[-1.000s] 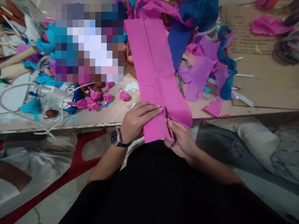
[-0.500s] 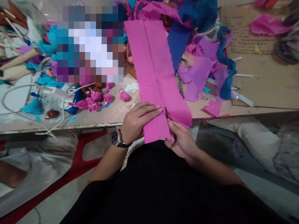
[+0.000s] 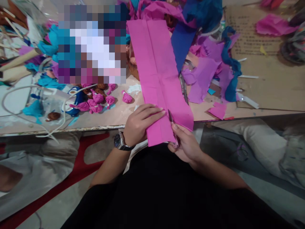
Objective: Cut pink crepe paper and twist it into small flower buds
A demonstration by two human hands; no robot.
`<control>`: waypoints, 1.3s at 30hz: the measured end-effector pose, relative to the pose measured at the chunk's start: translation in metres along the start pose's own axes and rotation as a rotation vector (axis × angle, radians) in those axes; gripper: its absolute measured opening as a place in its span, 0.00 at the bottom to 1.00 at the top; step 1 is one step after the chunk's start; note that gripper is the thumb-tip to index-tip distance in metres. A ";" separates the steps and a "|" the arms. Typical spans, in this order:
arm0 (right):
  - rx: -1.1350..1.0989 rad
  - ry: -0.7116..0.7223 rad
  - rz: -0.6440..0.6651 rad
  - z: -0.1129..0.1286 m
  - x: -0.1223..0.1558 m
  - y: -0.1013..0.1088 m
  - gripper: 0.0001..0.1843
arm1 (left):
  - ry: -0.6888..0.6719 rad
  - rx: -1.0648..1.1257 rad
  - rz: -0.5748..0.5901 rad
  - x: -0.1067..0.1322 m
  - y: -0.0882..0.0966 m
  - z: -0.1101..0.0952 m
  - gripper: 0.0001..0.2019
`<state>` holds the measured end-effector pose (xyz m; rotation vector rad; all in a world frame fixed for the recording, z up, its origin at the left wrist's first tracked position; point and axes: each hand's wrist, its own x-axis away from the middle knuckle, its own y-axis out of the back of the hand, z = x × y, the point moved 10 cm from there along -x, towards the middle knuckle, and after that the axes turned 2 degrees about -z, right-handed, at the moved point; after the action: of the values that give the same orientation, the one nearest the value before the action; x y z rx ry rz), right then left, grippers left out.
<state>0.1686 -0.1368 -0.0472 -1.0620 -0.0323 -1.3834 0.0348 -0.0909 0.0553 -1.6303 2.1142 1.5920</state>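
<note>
A long strip of pink crepe paper (image 3: 157, 66) runs from the back of the table over its front edge toward me. My left hand (image 3: 140, 123), a watch on its wrist, lies on the strip's near end with fingers stretched flat. My right hand (image 3: 187, 144) grips small scissors (image 3: 172, 125) whose blades sit in the paper's right side, just beside the left fingertips. The scissor handles are hidden in the hand.
Small twisted pink paper buds (image 3: 100, 101) lie left of the strip. Purple (image 3: 202, 79) and blue paper scraps (image 3: 183, 41) pile up at right. A white cable (image 3: 35, 95) loops at left. Cardboard (image 3: 267, 63) covers the far right. The table edge (image 3: 71, 128) runs near my hands.
The flap of paper to the right of the scissors has drawn in slightly. Both hands have stayed almost in place.
</note>
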 end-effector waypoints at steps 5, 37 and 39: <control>0.003 0.006 0.005 0.001 -0.001 -0.002 0.26 | -0.019 -0.013 0.000 0.000 -0.002 -0.001 0.21; -0.010 0.045 0.012 0.004 -0.004 -0.005 0.26 | -0.032 -0.023 -0.001 0.001 -0.002 0.000 0.23; -0.008 0.047 0.015 0.003 -0.005 -0.005 0.25 | -0.038 -0.025 -0.004 0.002 -0.002 -0.001 0.22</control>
<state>0.1656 -0.1303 -0.0453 -1.0335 0.0156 -1.3959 0.0364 -0.0925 0.0532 -1.5973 2.0804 1.6410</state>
